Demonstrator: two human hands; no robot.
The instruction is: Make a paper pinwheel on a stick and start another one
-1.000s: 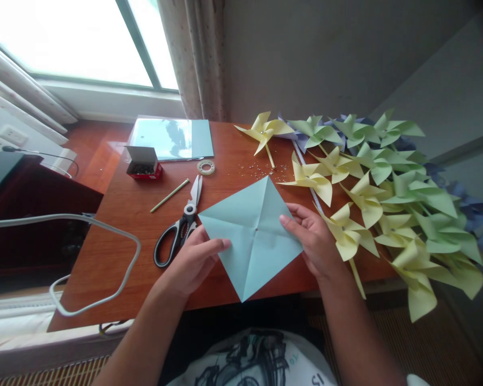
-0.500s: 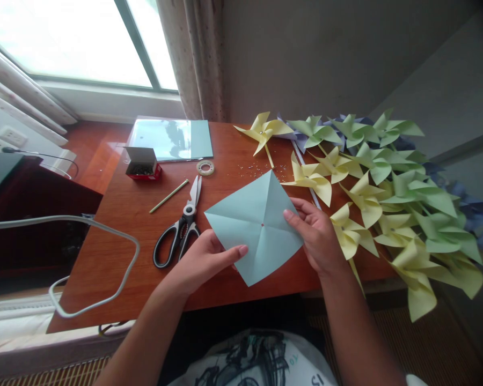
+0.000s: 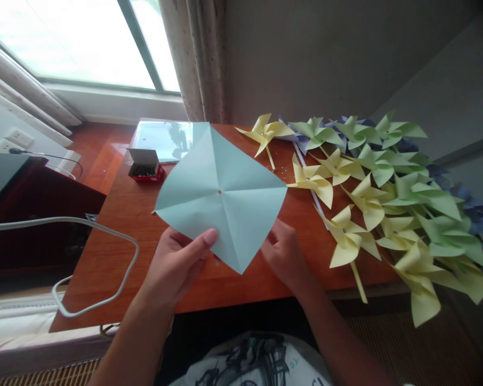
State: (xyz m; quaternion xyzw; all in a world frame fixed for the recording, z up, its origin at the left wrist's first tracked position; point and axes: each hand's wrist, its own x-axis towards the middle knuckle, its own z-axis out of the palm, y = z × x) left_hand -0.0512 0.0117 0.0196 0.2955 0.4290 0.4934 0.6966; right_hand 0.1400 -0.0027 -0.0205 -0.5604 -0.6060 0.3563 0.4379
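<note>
A light blue square of paper point(image 3: 245, 214), creased along its diagonals and with a small hole at its centre, is held up over the table. My left hand point(image 3: 181, 260) pinches its lower left edge, the thumb lying on top. Behind the lower right edge is my right hand point(image 3: 285, 249); the paper hides its fingertips, so whether they grip anything does not show. The sheet covers the scissors and tape roll seen earlier. Only the tip of a thin green stick point(image 3: 153, 212) peeks out at its left corner.
Many yellow, green and purple paper pinwheels point(image 3: 348, 233) cover the table's right side. At the back left are a small open red box point(image 3: 147, 170) and a clear plastic packet point(image 3: 148, 134) of paper. A white bent tube point(image 3: 133, 257) crosses the table's left edge.
The blue paper has moved left and up, closer to the camera, and now covers the scissors and tape. My right hand has left the paper's right corner and slid behind its lower right edge.
</note>
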